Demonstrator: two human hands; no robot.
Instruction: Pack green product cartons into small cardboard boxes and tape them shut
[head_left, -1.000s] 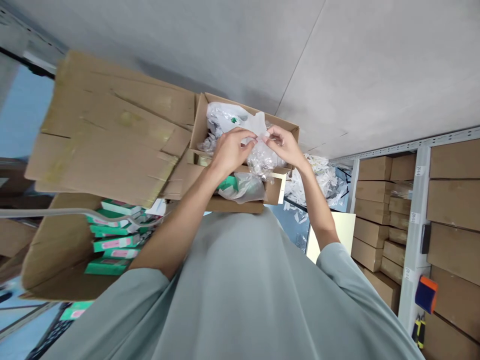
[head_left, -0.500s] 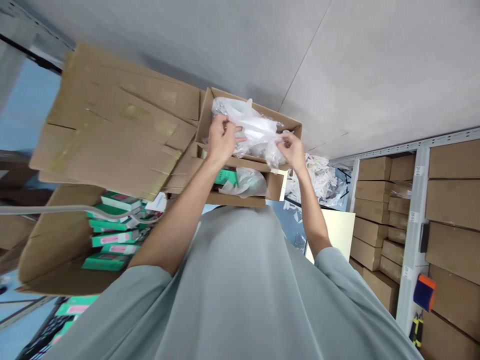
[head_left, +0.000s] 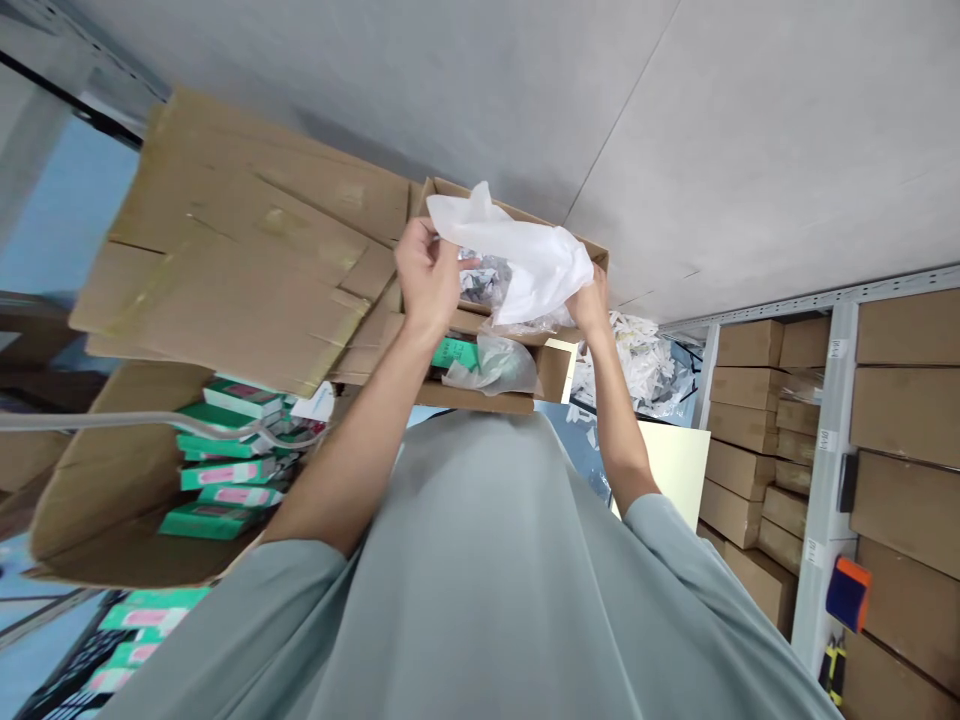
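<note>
A thin white plastic bag (head_left: pixel 529 262) stretches between my two hands above an open cardboard box (head_left: pixel 420 200). My left hand (head_left: pixel 427 280) is closed at the bag's left end, its fingertips partly hidden. At the right end, my right hand (head_left: pixel 591 303) is closed on the bag, which covers part of its fingers. Crinkled clear plastic wrap (head_left: pixel 486 278) shows inside the box beneath the bag. Nearer my body stands a second open box (head_left: pixel 480 400), holding a green carton (head_left: pixel 454 352) and a crumpled translucent bag (head_left: pixel 499 365).
Flattened cardboard (head_left: pixel 232 240) lies left of the boxes. Below it, a large carton (head_left: pixel 82 500) holds several green-and-white packs (head_left: pixel 232 470), with a pale cable (head_left: pixel 127 421) across it. Shredded white paper (head_left: pixel 637 355) is piled to the right, near shelves of brown boxes (head_left: pixel 904 400).
The white bag has been lifted and spread, uncovering clear wrap on the left. My left hand has shifted slightly left; my right hand is now partly covered by the bag.
</note>
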